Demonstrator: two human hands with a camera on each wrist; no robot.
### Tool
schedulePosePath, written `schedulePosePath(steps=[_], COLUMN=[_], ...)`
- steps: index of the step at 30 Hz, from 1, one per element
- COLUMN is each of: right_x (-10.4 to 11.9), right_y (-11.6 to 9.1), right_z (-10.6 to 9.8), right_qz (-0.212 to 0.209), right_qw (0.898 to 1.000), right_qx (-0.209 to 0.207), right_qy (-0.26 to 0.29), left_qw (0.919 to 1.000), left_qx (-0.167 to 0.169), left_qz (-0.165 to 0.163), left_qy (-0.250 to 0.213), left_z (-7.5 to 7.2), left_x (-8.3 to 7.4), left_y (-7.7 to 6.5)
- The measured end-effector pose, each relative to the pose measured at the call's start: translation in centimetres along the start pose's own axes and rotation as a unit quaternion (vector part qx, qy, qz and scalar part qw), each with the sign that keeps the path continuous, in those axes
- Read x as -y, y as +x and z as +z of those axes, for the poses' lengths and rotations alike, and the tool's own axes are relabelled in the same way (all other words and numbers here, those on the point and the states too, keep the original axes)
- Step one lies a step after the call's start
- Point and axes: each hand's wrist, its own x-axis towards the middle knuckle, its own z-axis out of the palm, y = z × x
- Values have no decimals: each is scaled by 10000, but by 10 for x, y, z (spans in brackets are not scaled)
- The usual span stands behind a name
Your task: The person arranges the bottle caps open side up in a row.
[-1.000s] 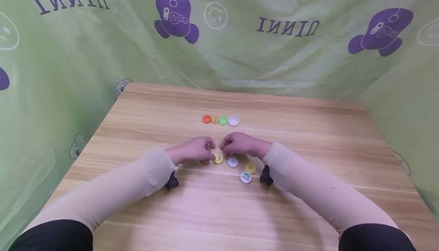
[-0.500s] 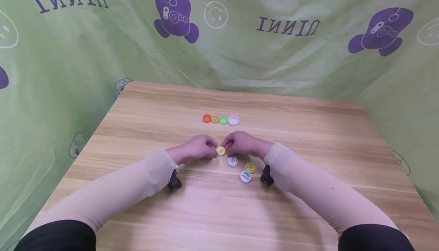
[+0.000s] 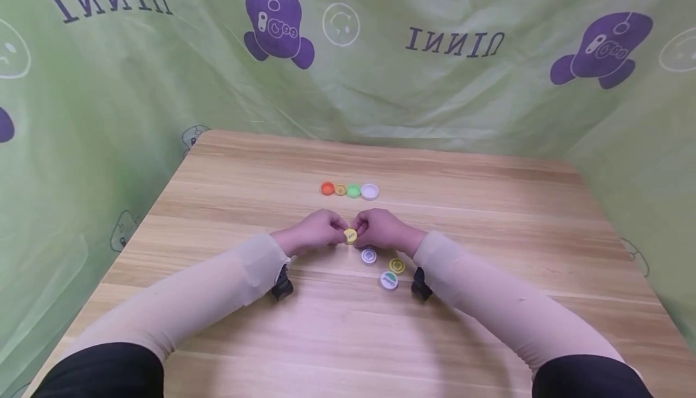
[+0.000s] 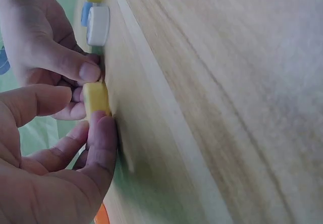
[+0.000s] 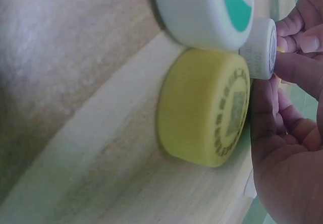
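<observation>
Between the fingertips of both hands is a yellow bottle cap point(image 3: 351, 237), printed side up in the head view. My left hand point(image 3: 314, 229) pinches its left edge; in the left wrist view a finger and thumb meet the yellow cap point(image 4: 96, 98) at its lower end. From the other side my right hand point(image 3: 383, 229) holds the cap by its right edge. Just in front of the right hand lies a white cap point(image 3: 369, 256) with a bluish print. Close by are a second yellow cap point(image 3: 397, 266) and a white cap with a green mark point(image 3: 389, 281).
Beyond the hands, an orange-red cap point(image 3: 327, 188), a gold cap point(image 3: 340, 189), a green cap point(image 3: 353, 191) and a larger white cap point(image 3: 370, 191) form a row, hollow sides up. All lie on a wooden table point(image 3: 462, 205) before a green curtain point(image 3: 380, 102).
The yellow cap has moved slightly away from the body and right, from beside the left fingers to between both hands' fingertips. The left hand has shifted a little right. The other caps stay put.
</observation>
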Motion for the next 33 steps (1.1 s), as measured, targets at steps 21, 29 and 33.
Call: schedulePosePath(steps=[21, 29, 33], right_x=[-7, -3, -4], right_y=[8, 11, 13], right_z=[-27, -39, -44], right_qz=[35, 139, 141], right_qw=[9825, 9759, 9682], right_qx=[-656, -1185, -1485], right_qy=[1744, 1826, 2009], left_qw=[9945, 9815, 9731], left_qx=[-500, -749, -884], left_qz=[187, 192, 271], left_qy=[-897, -1750, -2109], left_z=[-15, -13, -12], left_x=[-14, -25, -33], left_y=[32, 49, 55])
